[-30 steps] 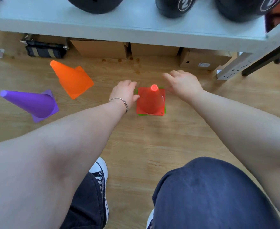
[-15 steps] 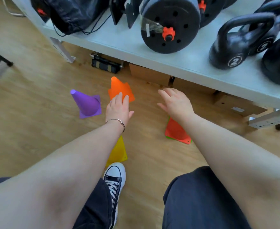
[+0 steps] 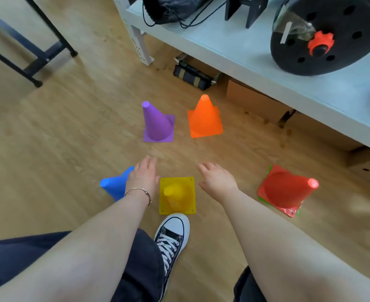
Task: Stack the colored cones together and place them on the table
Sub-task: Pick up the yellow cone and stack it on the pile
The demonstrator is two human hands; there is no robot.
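Several cones stand on the wooden floor. A purple cone [image 3: 157,124] and an orange cone [image 3: 204,118] stand side by side farther from me. A yellow cone [image 3: 177,195] is right in front of my shoe. A blue cone [image 3: 114,185] is partly hidden behind my left hand [image 3: 143,177]. A red cone [image 3: 285,190] sits stacked on a green one whose base edge [image 3: 269,170] peeks out at the right. My right hand [image 3: 216,179] hovers open to the right of the yellow cone. Both hands hold nothing, fingers apart.
A pale table [image 3: 245,46] at the upper right carries a black weight plate [image 3: 323,35], a black bag [image 3: 168,7] and cables. Cardboard boxes [image 3: 251,99] and a dark pouch [image 3: 192,76] lie under it. A black metal frame [image 3: 38,53] stands upper left. My shoe [image 3: 172,234] touches the yellow cone's base.
My view has swung left and back; both hands left the red cone and now hover on either side of the yellow cone. The blue cone has come into sight.
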